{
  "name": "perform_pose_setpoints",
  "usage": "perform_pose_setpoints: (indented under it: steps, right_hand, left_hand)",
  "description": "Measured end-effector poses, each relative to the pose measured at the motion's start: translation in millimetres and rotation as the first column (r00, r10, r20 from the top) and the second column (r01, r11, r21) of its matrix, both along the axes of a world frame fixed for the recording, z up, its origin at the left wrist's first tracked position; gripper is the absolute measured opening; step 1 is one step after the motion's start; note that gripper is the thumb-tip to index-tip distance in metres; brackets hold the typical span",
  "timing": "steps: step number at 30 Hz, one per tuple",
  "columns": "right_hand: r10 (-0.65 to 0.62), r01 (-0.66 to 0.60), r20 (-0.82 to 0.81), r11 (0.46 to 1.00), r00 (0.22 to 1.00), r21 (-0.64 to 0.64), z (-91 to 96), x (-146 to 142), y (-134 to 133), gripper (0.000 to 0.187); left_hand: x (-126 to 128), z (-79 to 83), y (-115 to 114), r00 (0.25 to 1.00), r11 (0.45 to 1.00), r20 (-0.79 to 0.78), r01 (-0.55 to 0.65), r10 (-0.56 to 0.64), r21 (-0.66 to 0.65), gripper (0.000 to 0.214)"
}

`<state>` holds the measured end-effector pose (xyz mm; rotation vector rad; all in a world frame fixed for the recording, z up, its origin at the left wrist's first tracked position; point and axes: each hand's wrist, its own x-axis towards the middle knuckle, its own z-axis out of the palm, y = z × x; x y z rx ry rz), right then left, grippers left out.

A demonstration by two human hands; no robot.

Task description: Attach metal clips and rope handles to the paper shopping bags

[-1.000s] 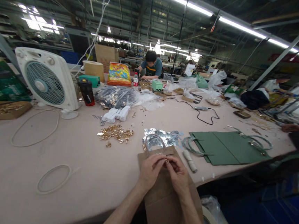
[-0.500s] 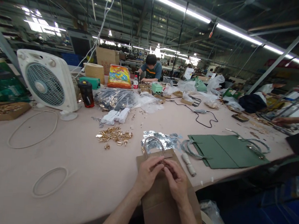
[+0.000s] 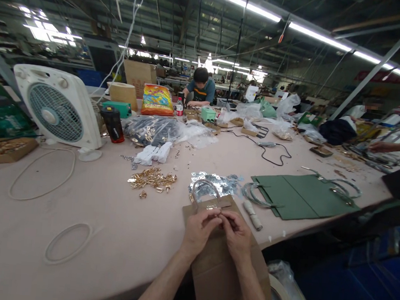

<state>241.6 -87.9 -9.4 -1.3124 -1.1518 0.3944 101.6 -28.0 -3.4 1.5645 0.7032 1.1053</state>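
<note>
My left hand (image 3: 198,230) and my right hand (image 3: 238,236) meet fingertip to fingertip over a brown bag panel (image 3: 219,268) at the table's near edge. Both hands pinch a small gold metal fitting (image 3: 221,214) on the panel's upper part. The panel's wrapped loop handle (image 3: 205,186) arches just beyond my fingers. A pile of small gold fittings (image 3: 152,179) lies on the table to the left of it. Silvery foil scraps (image 3: 218,181) lie behind the handle.
Green bag panels with handles (image 3: 302,197) lie to the right. A white fan (image 3: 58,107), a black tumbler (image 3: 112,123), cord loops (image 3: 67,243) and a plastic bag of hardware (image 3: 152,129) are on the left. A person (image 3: 201,90) sits at the far end; another person's arm (image 3: 391,147) reaches in at right.
My hands stay pinched on the fitting, fingers shifting slightly. The arm at the right has stretched further over the table.
</note>
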Motion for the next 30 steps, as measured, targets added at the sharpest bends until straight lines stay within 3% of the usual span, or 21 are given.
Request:
perform_pose_setpoints:
  steps: [4,8,12,19,25,30]
  right_hand:
    - [-0.019,0.010,0.129,0.998,0.991,0.070,3.5,2,-1,0.010]
    - [0.035,-0.042,0.153,0.998,0.988,0.044,7.1,5,-2,0.009]
    - [0.089,-0.090,0.146,0.996,0.985,0.002,8.7,8,-3,0.011]
    - [0.048,-0.067,0.241,0.995,0.969,0.068,8.3,4,-7,0.009]
    - [0.136,-0.136,0.075,0.991,0.988,-0.007,5.7,10,-3,0.015]
    - [0.138,-0.135,0.067,0.990,0.988,-0.044,7.2,12,0,0.016]
  left_hand:
    - [0,-0.7,0,0.999,1.000,-0.038,-0.005,0.006,0.025,0.028]
    - [0,-0.2,0,0.998,1.000,-0.059,-0.007,0.009,0.030,0.026]
    - [0,-0.4,0,0.997,0.993,-0.022,0.073,-0.076,-0.091,0.028]
    - [-2,5.8,4,0.984,0.950,0.093,0.169,-0.149,-0.262,0.037]
    - [-3,5.6,1,0.984,0.964,0.118,0.156,-0.133,-0.214,0.036]
    - [-3,1.9,-2,0.991,0.983,0.079,0.118,-0.108,-0.140,0.029]
